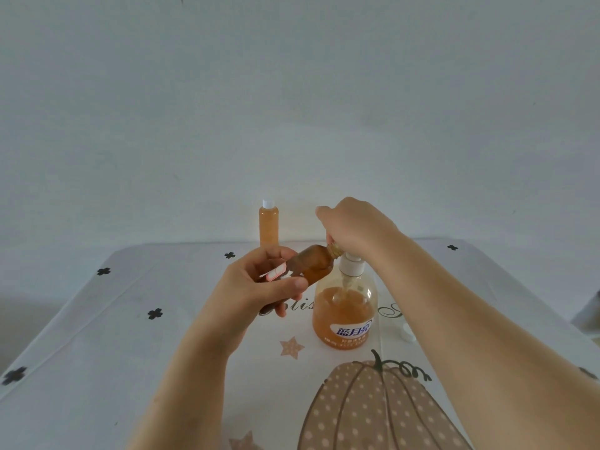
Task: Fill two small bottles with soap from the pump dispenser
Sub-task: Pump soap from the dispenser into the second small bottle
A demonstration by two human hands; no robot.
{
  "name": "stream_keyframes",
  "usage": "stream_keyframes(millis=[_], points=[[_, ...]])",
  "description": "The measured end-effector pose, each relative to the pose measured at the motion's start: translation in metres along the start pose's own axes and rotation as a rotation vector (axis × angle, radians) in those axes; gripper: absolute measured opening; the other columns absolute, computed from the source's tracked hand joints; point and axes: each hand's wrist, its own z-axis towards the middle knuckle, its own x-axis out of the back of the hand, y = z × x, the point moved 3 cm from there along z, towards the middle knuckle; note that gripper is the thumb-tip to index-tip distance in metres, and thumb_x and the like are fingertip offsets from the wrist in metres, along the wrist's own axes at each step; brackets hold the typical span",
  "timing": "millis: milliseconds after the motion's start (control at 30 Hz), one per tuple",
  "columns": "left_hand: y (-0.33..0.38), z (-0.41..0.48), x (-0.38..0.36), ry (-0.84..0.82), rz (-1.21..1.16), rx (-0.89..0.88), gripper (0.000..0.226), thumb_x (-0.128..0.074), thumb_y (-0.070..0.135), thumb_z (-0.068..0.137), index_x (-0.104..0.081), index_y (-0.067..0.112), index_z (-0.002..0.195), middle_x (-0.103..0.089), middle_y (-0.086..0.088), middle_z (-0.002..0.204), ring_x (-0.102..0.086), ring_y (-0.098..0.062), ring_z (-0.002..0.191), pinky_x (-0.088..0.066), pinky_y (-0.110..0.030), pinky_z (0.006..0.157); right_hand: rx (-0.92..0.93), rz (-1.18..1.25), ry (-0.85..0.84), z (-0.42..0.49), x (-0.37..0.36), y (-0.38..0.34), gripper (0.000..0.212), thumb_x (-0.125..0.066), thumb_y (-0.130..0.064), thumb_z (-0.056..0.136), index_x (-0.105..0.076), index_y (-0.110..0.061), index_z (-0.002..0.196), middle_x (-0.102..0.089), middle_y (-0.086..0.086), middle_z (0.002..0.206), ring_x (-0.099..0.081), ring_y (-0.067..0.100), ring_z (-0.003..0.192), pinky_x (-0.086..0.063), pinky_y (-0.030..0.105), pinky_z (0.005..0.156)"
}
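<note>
My left hand (259,287) grips a small amber bottle (310,266), tilted with its open neck up to the right against the pump's nozzle. The pump dispenser (345,315), a clear bottle about half full of orange soap with a blue label, stands at the table's middle. My right hand (352,228) rests curled over the white pump head (350,266), hiding its top and nozzle. A second small bottle (268,225), full of orange soap and closed with a white cap, stands upright at the table's far edge.
The table wears a white cloth (130,319) printed with black clovers, stars and a large pumpkin. A small white cap (407,332) lies right of the dispenser, partly behind my right forearm. A plain wall rises behind the table.
</note>
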Motion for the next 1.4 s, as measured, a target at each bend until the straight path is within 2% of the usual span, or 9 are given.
stream_keyframes(millis=[133, 233, 333, 500, 667, 800, 1067, 1200, 1400], points=[[-0.002, 0.001, 0.001, 0.007, 0.021, 0.039, 0.032, -0.081, 0.015, 0.064, -0.071, 0.015, 0.095, -0.070, -0.009, 0.073, -0.059, -0.012, 0.051, -0.043, -0.018, 0.047, -0.017, 0.003, 0.004, 0.003, -0.007, 0.004, 0.037, -0.037, -0.027, 0.098, -0.066, -0.008, 0.088, -0.064, 0.008, 0.081, -0.054, 0.024, 0.068, -0.042, 0.033, 0.067], [-0.001, 0.002, 0.000, -0.005, 0.033, 0.048, 0.038, -0.089, 0.009, 0.061, -0.071, 0.014, 0.095, -0.069, -0.007, 0.073, -0.059, -0.012, 0.052, -0.044, -0.018, 0.047, -0.019, 0.031, 0.013, 0.005, -0.008, 0.005, 0.038, -0.037, -0.027, 0.098, -0.067, -0.007, 0.087, -0.065, 0.010, 0.082, -0.054, 0.025, 0.068, -0.042, 0.033, 0.066], [-0.001, 0.001, 0.000, -0.006, 0.042, 0.049, 0.036, -0.086, 0.014, 0.066, -0.071, 0.012, 0.098, -0.069, -0.007, 0.075, -0.060, -0.012, 0.053, -0.046, -0.019, 0.049, -0.017, 0.038, 0.012, 0.003, -0.008, 0.005, 0.038, -0.037, -0.027, 0.097, -0.068, -0.007, 0.088, -0.066, 0.009, 0.082, -0.054, 0.025, 0.066, -0.042, 0.033, 0.066], [-0.002, 0.001, -0.001, -0.015, 0.047, 0.031, 0.035, -0.089, 0.022, 0.064, -0.074, 0.020, 0.095, -0.070, -0.009, 0.077, -0.059, -0.016, 0.056, -0.046, -0.022, 0.051, -0.004, 0.018, -0.005, -0.003, 0.002, -0.001, 0.037, -0.039, -0.028, 0.095, -0.070, -0.007, 0.090, -0.064, 0.006, 0.077, -0.054, 0.023, 0.064, -0.042, 0.031, 0.065], [-0.002, 0.001, -0.001, -0.007, 0.023, 0.009, 0.041, -0.086, 0.024, 0.063, -0.072, 0.014, 0.100, -0.071, -0.007, 0.081, -0.064, -0.020, 0.064, -0.049, -0.024, 0.052, -0.003, -0.060, -0.022, -0.004, 0.010, -0.007, 0.043, -0.035, -0.030, 0.101, -0.071, -0.008, 0.095, -0.063, 0.006, 0.073, -0.055, 0.022, 0.058, -0.043, 0.029, 0.064], [-0.001, 0.000, -0.002, -0.008, 0.003, 0.007, 0.033, -0.081, 0.015, 0.068, -0.072, 0.011, 0.100, -0.070, -0.006, 0.078, -0.062, -0.014, 0.058, -0.047, -0.020, 0.050, -0.027, -0.014, -0.043, -0.002, 0.007, -0.005, 0.042, -0.038, -0.030, 0.100, -0.073, -0.006, 0.099, -0.063, 0.006, 0.073, -0.054, 0.023, 0.063, -0.043, 0.032, 0.069], [-0.005, 0.002, 0.001, -0.012, 0.017, 0.035, 0.029, -0.082, 0.016, 0.066, -0.074, 0.020, 0.093, -0.070, -0.008, 0.078, -0.059, -0.016, 0.055, -0.045, -0.020, 0.050, -0.017, 0.020, 0.012, 0.003, -0.005, 0.004, 0.038, -0.039, -0.030, 0.097, -0.069, -0.006, 0.090, -0.064, 0.008, 0.078, -0.054, 0.024, 0.065, -0.042, 0.032, 0.065], [-0.008, 0.004, 0.004, -0.022, 0.048, 0.046, 0.032, -0.085, 0.022, 0.067, -0.074, 0.022, 0.096, -0.072, -0.010, 0.085, -0.058, -0.026, 0.066, -0.047, -0.027, 0.056, 0.000, 0.045, 0.037, 0.005, -0.008, 0.005, 0.042, -0.038, -0.033, 0.098, -0.069, -0.005, 0.092, -0.064, 0.009, 0.078, -0.053, 0.024, 0.064, -0.041, 0.032, 0.063], [-0.007, 0.002, 0.002, -0.017, 0.037, 0.052, 0.031, -0.084, 0.020, 0.067, -0.074, 0.022, 0.096, -0.071, -0.009, 0.081, -0.058, -0.019, 0.059, -0.045, -0.023, 0.053, 0.006, 0.036, 0.043, 0.000, -0.007, 0.005, 0.041, -0.039, -0.033, 0.098, -0.068, -0.007, 0.088, -0.062, 0.007, 0.074, -0.052, 0.023, 0.061, -0.040, 0.030, 0.060]])
